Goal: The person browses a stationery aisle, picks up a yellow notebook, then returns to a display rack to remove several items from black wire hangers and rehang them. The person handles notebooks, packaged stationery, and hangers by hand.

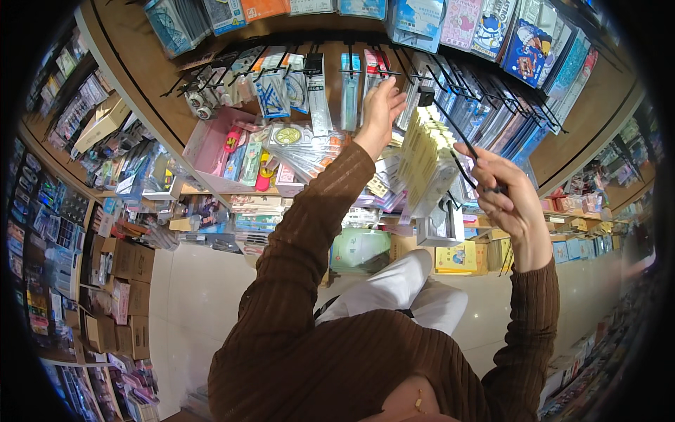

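Observation:
My right hand is closed around the end of a black metal display hook. Many clear packets with pale yellow header cards hang from this hook, in front of the wall display. My left hand is raised with its fingers apart, close to the hanging red-topped packets and the tips of the display hooks. It appears to hold nothing. To its left hang a light blue packet and a black-topped packet.
Packaged stationery fills the shelf above. Below the hooks are a pink bin, loose packets and a white tray. Rows of hooks with packets stick out at right. Cardboard boxes stand at the far left.

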`<state>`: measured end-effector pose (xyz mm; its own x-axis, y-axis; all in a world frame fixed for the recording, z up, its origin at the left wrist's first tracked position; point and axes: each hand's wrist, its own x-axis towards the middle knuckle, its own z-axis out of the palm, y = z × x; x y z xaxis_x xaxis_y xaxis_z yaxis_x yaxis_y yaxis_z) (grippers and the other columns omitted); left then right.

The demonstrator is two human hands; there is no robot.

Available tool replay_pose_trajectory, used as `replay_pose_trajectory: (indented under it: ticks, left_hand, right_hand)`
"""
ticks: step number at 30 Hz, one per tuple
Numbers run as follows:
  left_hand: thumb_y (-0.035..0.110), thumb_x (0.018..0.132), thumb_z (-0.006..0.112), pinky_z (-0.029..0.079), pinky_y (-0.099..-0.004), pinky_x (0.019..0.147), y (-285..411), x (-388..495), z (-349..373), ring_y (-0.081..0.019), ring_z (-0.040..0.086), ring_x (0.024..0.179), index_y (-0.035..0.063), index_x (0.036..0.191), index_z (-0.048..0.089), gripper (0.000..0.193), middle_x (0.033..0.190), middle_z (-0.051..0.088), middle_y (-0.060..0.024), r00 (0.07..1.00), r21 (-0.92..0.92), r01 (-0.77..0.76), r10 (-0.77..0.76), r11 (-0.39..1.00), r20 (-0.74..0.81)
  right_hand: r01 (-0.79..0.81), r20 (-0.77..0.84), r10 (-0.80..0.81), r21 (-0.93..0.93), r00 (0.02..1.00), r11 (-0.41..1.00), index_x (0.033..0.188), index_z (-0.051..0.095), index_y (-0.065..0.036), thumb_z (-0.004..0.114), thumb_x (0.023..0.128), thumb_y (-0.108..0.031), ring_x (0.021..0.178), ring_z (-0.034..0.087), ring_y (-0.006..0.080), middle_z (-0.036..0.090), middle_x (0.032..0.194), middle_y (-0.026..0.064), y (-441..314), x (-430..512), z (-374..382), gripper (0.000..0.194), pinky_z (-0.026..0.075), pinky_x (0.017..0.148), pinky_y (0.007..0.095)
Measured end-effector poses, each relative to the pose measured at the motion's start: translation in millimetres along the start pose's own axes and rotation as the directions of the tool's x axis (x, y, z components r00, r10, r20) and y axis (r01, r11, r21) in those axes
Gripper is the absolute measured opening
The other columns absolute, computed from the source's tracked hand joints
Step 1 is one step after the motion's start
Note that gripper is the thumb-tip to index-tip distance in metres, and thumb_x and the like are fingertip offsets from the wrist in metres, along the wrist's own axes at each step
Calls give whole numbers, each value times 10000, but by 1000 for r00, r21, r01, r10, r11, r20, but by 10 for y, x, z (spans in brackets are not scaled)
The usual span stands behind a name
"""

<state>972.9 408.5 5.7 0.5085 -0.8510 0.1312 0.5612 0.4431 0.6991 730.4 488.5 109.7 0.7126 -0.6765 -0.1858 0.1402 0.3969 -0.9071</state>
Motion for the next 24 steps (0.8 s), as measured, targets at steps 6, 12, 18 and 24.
replay_pose_trajectory:
  ticks: [6, 12, 18, 24]
  left_hand:
    - [166, 785, 535, 429, -251, 666, -6, 262, 121, -140, 537, 795, 32, 841, 525, 146, 873, 569, -64, 999, -52, 28, -30, 998, -30]
    - [259, 762, 642, 341, -203, 584, -36, 237, 225, -50, 433, 665, 98, 810, 553, 190, 740, 491, 40, 987, 45, -1, 8, 999, -161]
    - [339, 773, 661, 370, -247, 665, 24, 79, 85, -81, 461, 730, 118, 984, 518, 337, 845, 521, 23, 993, 61, 121, -120, 991, -22]
    - [258, 796, 612, 383, -244, 693, -29, -130, -151, -78, 478, 801, 94, 1097, 510, 357, 924, 527, 3, 981, 35, 193, -194, 981, 24]
  right_hand:
    - [-43, 47, 41, 36, 998, 998, 1207, 422, 54, 429, 886, -61, 348, 259, 8, 420, 627, -32, -98, 452, -42, 341, 202, 334, 160]
    - [55, 48, -56, 11, 997, 998, 1017, 485, 9, 449, 890, -93, 377, 260, 25, 475, 659, -29, -178, 886, -2, 168, 197, 377, 188]
    - [74, -34, -74, -12, 997, 997, 1069, 488, 28, 450, 898, -86, 395, 240, 22, 455, 635, -41, -301, 1363, 77, 209, 183, 370, 182]
    - [60, -143, -96, -240, 985, 969, 975, 528, 35, 448, 874, -76, 402, 230, 22, 432, 632, -44, -629, 1466, 17, 171, 159, 363, 186]
